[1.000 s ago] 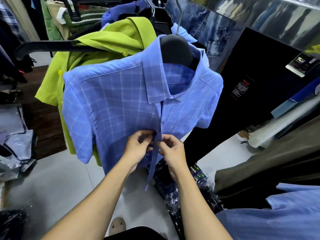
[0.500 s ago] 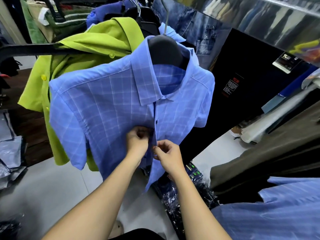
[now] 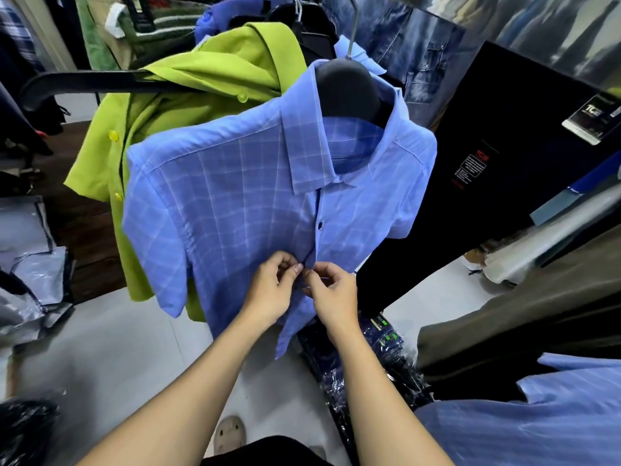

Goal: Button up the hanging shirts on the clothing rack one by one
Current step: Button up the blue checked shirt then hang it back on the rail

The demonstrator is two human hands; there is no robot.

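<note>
Both hands now meet lower on the blue shirt (image 3: 235,203); left hand (image 3: 268,290) and right hand (image 3: 332,294) pinch its placket below a fastened dark button (image 3: 320,225).

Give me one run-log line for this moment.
blue plaid shirt on hanger | upper dark button fastened | left hand, right hand pinch placket at next button | hem open

Pale tiled floor (image 3: 111,358) showing below; tall black box (image 3: 524,156) standing right; plastic-wrapped packs (image 3: 363,364) lying beside it.
</note>
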